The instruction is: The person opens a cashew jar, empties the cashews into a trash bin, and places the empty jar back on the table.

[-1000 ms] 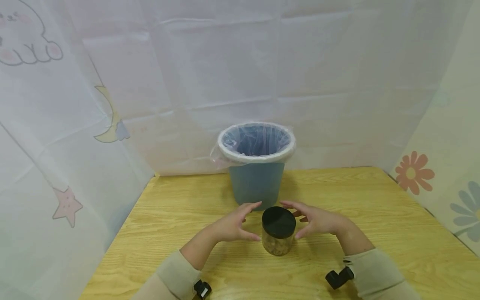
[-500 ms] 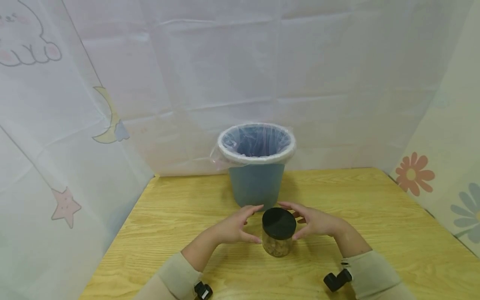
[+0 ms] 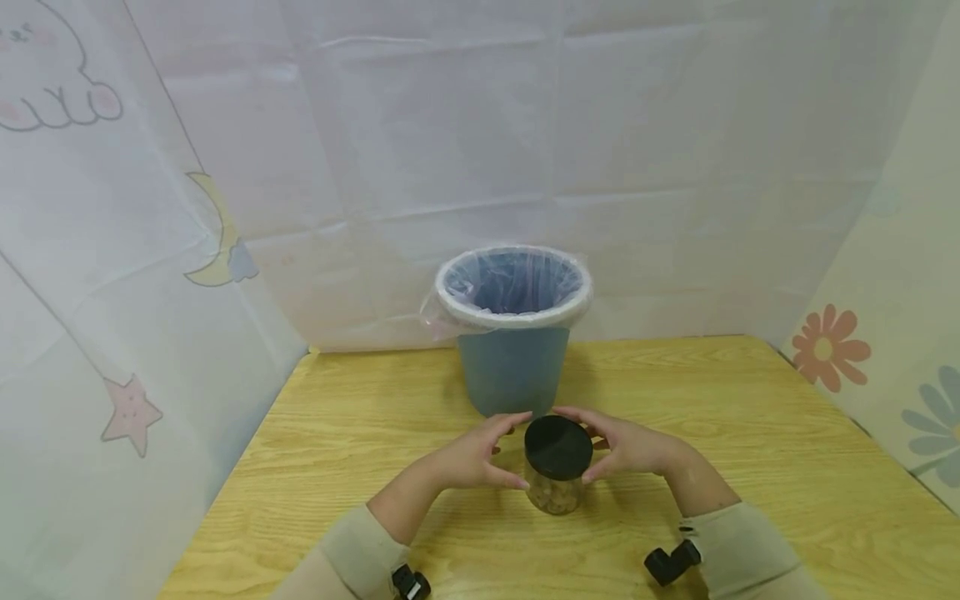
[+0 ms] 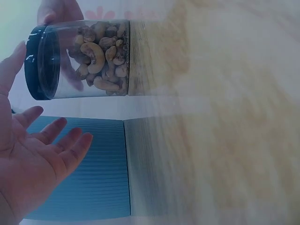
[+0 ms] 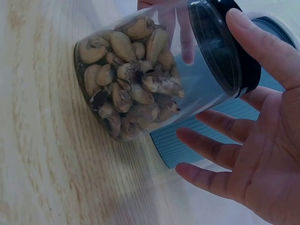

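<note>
A clear jar [image 3: 557, 482] of cashews with a black lid [image 3: 558, 447] stands upright on the wooden table [image 3: 750, 433], just in front of a blue bin [image 3: 513, 367]. My left hand [image 3: 474, 454] is cupped at the jar's left with its fingers spread, and its thumb lies close beside the lid. My right hand [image 3: 628, 444] is cupped at the jar's right. In the right wrist view the right hand [image 5: 255, 154] has straight fingers and its thumb lies against the rim of the jar [image 5: 140, 79]. In the left wrist view the left hand [image 4: 40, 161] is spread beside the jar [image 4: 84, 58], not gripping it.
The blue bin has a clear plastic liner [image 3: 513, 287] folded over its rim and stands at the back middle of the table. White sheets with printed drawings hang behind and on both sides. Small black cameras sit on both wrists.
Both hands have drawn in closer to the jar from either side. The jar and the bin have stayed where they were.
</note>
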